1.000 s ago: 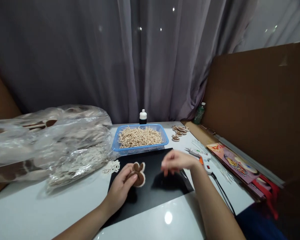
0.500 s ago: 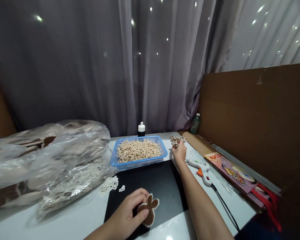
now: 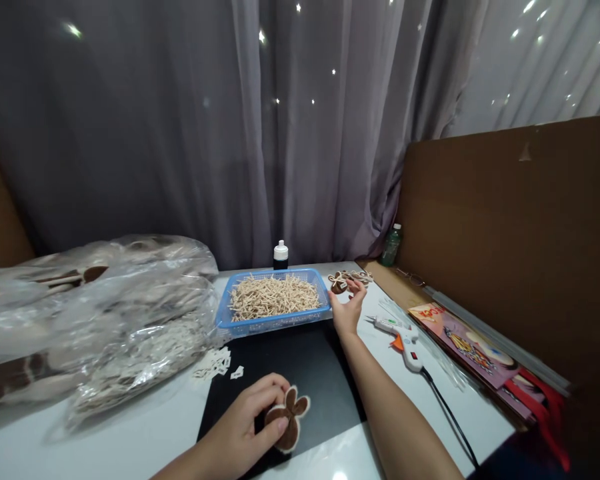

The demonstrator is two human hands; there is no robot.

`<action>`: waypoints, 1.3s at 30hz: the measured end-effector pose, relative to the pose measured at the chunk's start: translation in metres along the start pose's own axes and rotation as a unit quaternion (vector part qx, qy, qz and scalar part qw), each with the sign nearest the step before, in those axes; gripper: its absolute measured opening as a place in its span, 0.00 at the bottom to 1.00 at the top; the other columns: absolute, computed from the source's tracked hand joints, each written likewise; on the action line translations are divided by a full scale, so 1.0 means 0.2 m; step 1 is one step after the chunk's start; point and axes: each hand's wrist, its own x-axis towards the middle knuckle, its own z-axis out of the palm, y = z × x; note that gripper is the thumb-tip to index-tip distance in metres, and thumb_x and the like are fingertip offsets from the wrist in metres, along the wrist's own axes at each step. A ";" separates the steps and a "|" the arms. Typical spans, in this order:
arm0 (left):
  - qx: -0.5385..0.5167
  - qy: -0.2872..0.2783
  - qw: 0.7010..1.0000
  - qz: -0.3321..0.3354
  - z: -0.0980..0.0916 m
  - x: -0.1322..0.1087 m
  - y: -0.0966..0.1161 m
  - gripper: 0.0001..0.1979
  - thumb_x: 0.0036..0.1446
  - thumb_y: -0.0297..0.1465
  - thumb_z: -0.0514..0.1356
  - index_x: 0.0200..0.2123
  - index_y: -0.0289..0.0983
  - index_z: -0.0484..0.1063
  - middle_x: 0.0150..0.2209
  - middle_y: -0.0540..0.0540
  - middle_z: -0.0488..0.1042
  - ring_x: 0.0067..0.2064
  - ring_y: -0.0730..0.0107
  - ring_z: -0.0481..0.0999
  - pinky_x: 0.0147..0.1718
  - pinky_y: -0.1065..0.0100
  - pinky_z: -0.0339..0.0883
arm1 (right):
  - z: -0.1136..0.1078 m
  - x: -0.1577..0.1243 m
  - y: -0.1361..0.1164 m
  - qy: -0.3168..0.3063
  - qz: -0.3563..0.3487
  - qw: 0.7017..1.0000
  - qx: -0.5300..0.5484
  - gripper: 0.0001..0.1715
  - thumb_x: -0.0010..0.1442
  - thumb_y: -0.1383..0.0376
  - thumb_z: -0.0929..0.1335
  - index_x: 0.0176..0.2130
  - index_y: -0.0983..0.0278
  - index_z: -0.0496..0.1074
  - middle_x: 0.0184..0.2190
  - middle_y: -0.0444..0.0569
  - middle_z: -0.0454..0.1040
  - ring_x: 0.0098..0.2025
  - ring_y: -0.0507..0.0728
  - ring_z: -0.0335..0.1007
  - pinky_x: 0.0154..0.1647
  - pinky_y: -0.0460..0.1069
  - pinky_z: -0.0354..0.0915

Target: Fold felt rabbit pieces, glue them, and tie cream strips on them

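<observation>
My left hand (image 3: 253, 420) is closed on a brown felt bunny-shaped piece (image 3: 289, 423) with pale fuzzy edges and two ears, thumb on its front, over the black mat (image 3: 325, 393). My right hand (image 3: 349, 310) reaches to the far right of the table, beside a small pile of brown pieces with cream bows (image 3: 339, 281). Its thumb and fingers are apart, and I see nothing held between them. The fingertips are at the near side of the pile and partly cover it.
A blue basket (image 3: 273, 328) of cream bows stands behind the mat. White tags (image 3: 214, 363) and large plastic bags (image 3: 145, 373) lie left. On the right are a glue gun (image 3: 404, 340) with its cord, a booklet (image 3: 467, 347) and a green bottle (image 3: 391, 247). A white-capped bottle (image 3: 281, 253) stands behind the basket.
My right hand has shifted slightly left and its fingers have spread; a brown piece with a bow now shows by its fingertips at the pile. My left hand keeps its hold.
</observation>
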 end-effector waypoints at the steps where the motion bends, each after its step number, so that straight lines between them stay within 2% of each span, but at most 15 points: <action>1: 0.003 -0.010 1.000 0.000 -0.01 0.00 0.00 0.13 0.56 0.38 0.52 0.25 0.36 0.66 0.36 0.44 0.68 0.36 0.67 0.69 0.39 0.67 0.62 | 0.00 0.00 0.00 0.002 0.006 1.000 0.001 0.33 0.52 0.62 0.66 0.52 0.64 0.47 0.50 0.59 0.66 0.50 0.59 0.64 0.48 0.53 0.60; 6: 0.024 -0.061 0.998 -0.013 -0.05 0.00 0.03 0.11 0.57 0.36 0.52 0.27 0.36 0.66 0.39 0.43 0.68 0.39 0.66 0.70 0.41 0.66 0.62 | 0.00 0.01 0.01 0.007 0.025 1.000 0.002 0.35 0.52 0.62 0.65 0.55 0.64 0.46 0.50 0.59 0.66 0.49 0.60 0.63 0.50 0.55 0.57; 9: 0.025 -0.059 0.998 -0.013 -0.05 0.00 0.03 0.11 0.56 0.37 0.52 0.27 0.36 0.66 0.40 0.43 0.68 0.39 0.65 0.69 0.41 0.66 0.63 | 0.00 0.02 0.01 0.012 0.028 1.000 -0.008 0.35 0.52 0.63 0.65 0.55 0.64 0.46 0.50 0.58 0.66 0.50 0.60 0.63 0.52 0.55 0.56; 15: 0.003 -0.006 1.000 -0.019 0.00 0.00 0.00 0.13 0.54 0.40 0.53 0.25 0.37 0.67 0.39 0.43 0.68 0.35 0.67 0.68 0.36 0.68 0.63 | -0.01 0.03 0.01 0.015 0.026 0.999 -0.027 0.35 0.53 0.63 0.65 0.55 0.64 0.45 0.50 0.58 0.66 0.51 0.60 0.62 0.51 0.55 0.57; 24: 0.013 -0.016 0.999 -0.025 0.00 0.01 0.01 0.14 0.54 0.41 0.53 0.25 0.37 0.67 0.41 0.43 0.67 0.38 0.65 0.68 0.41 0.66 0.61 | -0.02 0.05 0.02 0.020 0.034 0.999 -0.030 0.37 0.53 0.63 0.65 0.56 0.65 0.44 0.50 0.59 0.66 0.52 0.60 0.61 0.51 0.55 0.57; 32: 0.009 -0.032 0.999 -0.027 0.00 0.01 0.00 0.14 0.54 0.41 0.53 0.27 0.37 0.68 0.42 0.43 0.65 0.42 0.63 0.68 0.42 0.66 0.61 | -0.01 0.05 0.03 0.039 0.029 0.999 -0.001 0.36 0.50 0.61 0.68 0.53 0.65 0.48 0.49 0.57 0.68 0.48 0.58 0.64 0.49 0.52 0.59; 39: 0.033 -0.033 0.999 -0.020 0.00 0.01 0.00 0.14 0.55 0.40 0.52 0.26 0.36 0.67 0.42 0.42 0.66 0.44 0.62 0.68 0.43 0.66 0.61 | 0.00 0.06 0.06 0.052 0.026 0.998 0.000 0.38 0.48 0.61 0.69 0.53 0.64 0.48 0.48 0.56 0.69 0.45 0.58 0.65 0.47 0.52 0.60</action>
